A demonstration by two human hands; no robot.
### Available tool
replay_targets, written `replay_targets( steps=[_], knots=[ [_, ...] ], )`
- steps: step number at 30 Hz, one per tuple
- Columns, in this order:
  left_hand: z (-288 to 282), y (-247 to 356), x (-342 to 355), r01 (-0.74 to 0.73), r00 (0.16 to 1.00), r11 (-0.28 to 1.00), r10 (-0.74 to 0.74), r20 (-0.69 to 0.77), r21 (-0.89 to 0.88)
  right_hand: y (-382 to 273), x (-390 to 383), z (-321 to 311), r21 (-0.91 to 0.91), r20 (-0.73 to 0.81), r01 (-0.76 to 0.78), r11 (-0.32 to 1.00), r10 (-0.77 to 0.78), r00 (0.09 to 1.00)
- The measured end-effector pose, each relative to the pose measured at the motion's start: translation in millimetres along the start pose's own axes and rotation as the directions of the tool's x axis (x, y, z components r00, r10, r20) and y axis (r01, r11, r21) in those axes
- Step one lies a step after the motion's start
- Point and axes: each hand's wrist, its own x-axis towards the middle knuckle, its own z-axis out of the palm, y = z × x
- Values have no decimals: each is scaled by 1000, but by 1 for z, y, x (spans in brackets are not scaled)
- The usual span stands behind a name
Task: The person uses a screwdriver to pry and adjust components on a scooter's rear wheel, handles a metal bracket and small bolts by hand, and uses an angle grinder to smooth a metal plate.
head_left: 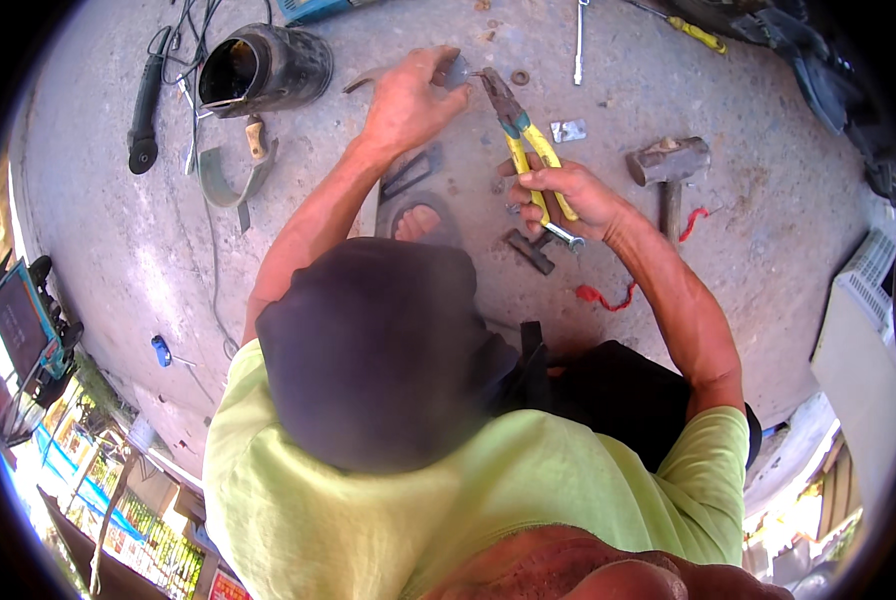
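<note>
My left hand (410, 98) pinches a small grey, rounded piece (453, 71), partly hidden by the fingers. My right hand (566, 195) is wrapped round yellow-handled pliers (518, 125), whose jaw tips reach a thin bit at that piece; whether they grip it I cannot tell. A silver bolt-like item (565, 236) shows just below the right fingers, beside dark metal bars (528, 252). A washer (519, 77) and a small silver plate (568, 131) lie near the pliers.
On the concrete floor (128, 260) are a black cylinder (283, 70), an angle grinder (144, 120), a curved metal piece (226, 183), a hammer (668, 160), a wrench (579, 45), a screwdriver (696, 32), red cords (604, 298) and a cable. Dark machinery (808, 60) borders the right.
</note>
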Motion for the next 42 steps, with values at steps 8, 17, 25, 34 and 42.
replay_targets(
  steps=[8,17,25,34,42],
  knots=[
    [-14,-4,-3,272,962,442,-122,243,-855,4,3,-9,-130,-110,18,991,-32,993],
    [6,-4,-15,337,939,432,-214,267,-837,6,8,-9,-462,-231,-27,887,-91,969],
    [10,-10,-11,370,919,639,-358,164,-674,-6,6,-14,-904,-379,-271,332,-325,867],
    [4,-10,-20,291,956,903,-264,126,-316,-8,6,-3,-926,-320,-377,6,-538,780],
    [18,14,-17,462,887,706,-355,297,-536,-22,7,29,-986,121,-10,-164,-767,630]
  ],
)
